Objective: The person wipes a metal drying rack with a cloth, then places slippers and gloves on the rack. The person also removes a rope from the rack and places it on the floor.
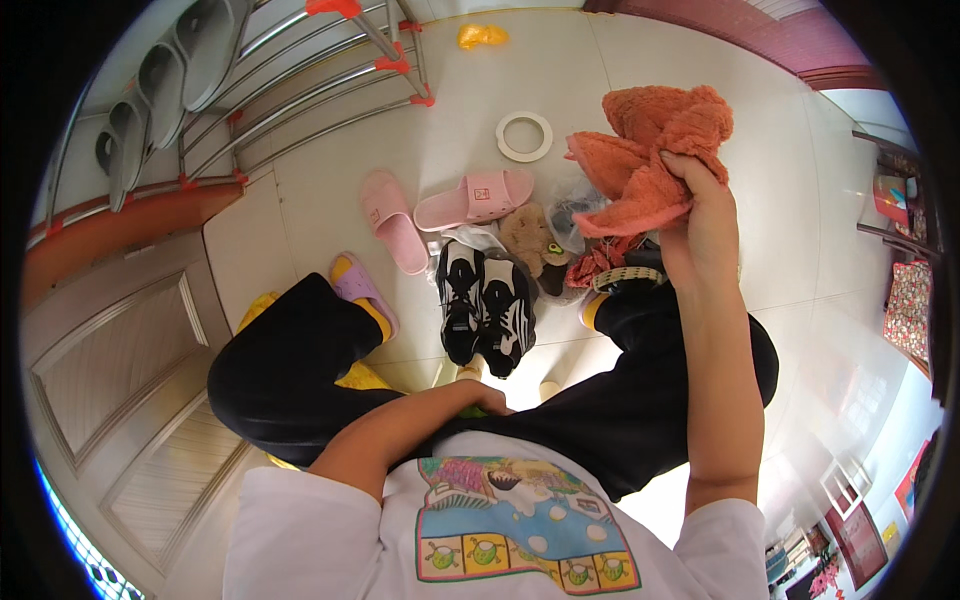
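My right hand (pixel 701 202) is raised at the right, gripping a fluffy orange cloth (pixel 645 157). Low between my knees, my left hand (pixel 487 399) rests near my lap; its fingers are mostly hidden. Black-and-white sneakers (pixel 484 307) stand side by side on the floor between my feet. Beyond them lie a pair of pink slippers (pixel 480 196) and a brown fluffy item (pixel 527 232). A clear plastic bag (pixel 574 210), a red patterned cloth (pixel 600 262) and a dark item with a beaded-looking band (pixel 628 279) are bunched below the orange cloth.
A roll of white tape (pixel 524 136) lies on the tiled floor, with a crumpled yellow item (pixel 481 36) farther off. At the upper left stands a metal shoe rack (pixel 315 71) with red joints, grey slippers (pixel 161 90) on it. A panelled door (pixel 120 367) is at the left.
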Tool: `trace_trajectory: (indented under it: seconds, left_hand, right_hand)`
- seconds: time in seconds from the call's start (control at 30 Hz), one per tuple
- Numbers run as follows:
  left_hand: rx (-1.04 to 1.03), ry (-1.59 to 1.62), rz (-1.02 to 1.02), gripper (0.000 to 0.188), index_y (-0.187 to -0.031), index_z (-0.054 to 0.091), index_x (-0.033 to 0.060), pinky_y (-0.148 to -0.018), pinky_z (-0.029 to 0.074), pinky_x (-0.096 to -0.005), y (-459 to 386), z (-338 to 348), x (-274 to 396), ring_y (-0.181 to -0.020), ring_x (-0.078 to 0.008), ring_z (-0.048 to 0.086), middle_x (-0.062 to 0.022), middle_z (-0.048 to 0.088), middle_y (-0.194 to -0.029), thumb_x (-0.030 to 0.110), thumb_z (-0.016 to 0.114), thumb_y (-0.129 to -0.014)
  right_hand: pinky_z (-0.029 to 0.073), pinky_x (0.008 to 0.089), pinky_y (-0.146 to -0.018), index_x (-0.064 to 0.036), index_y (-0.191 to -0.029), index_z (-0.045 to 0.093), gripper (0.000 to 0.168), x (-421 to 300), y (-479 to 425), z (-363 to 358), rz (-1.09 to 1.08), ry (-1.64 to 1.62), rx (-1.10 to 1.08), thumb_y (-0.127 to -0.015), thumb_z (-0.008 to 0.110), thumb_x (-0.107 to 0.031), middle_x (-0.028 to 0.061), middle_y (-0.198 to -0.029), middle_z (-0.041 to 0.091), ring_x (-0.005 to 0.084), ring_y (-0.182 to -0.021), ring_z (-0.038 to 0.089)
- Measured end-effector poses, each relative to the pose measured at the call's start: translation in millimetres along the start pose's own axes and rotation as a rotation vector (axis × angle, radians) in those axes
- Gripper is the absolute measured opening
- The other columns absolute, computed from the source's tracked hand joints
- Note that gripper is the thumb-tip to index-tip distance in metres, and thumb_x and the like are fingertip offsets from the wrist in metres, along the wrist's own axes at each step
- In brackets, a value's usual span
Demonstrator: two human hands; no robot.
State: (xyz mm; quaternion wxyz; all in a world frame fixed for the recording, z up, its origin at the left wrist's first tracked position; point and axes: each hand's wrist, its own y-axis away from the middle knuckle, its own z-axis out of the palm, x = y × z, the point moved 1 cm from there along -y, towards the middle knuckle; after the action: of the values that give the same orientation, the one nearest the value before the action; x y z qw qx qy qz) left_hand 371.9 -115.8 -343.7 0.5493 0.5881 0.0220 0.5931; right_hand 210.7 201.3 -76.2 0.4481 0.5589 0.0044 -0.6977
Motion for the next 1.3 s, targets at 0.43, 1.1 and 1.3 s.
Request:
trace_trajectory:
  seconds: [0.43,1.1,1.3]
  left_hand:
    - [-0.098,0.153,-0.26,0.087,-0.112,0.054,-0.0058,-0.091,0.038,-0.0389,79.3,-20.0,-31.9,-0.107,-0.0311,0.051,-0.022,0.053,-0.117,0.071,0.03,-0.079]
    - [1.364,0.655,0.304,0.022,-0.085,0.061,-0.0007,-0.049,0.044,-0.0237,223.6,-137.1,-10.4,-0.05,-0.0111,0.054,-0.0039,0.059,-0.062,0.021,0.058,-0.084]
    - [1.167,0.653,0.3,0.025,-0.101,0.056,-0.0035,-0.055,0.047,-0.0237,183.3,-144.8,32.8,-0.06,-0.0128,0.058,-0.0079,0.061,-0.074,0.014,0.058,-0.084]
  right_hand:
    - [0.044,0.0334,-0.085,0.001,-0.105,0.05,0.027,26.5,-34.1,31.8,0.134,-0.019,0.08,-0.08,0.055,-0.008,0.008,-0.1,0.055,0.0188,-0.093,0.054]
    - [0.045,0.0245,-0.069,0.0,-0.096,0.058,0.025,42.2,31.4,7.0,-0.55,0.365,0.007,-0.071,0.059,-0.005,0.004,-0.083,0.06,0.0105,-0.075,0.055]
    - [0.046,0.025,-0.07,0.0,-0.101,0.057,0.028,35.5,50.2,-23.6,-0.351,-0.046,0.066,-0.073,0.058,-0.004,0.0034,-0.088,0.059,0.0106,-0.078,0.055]
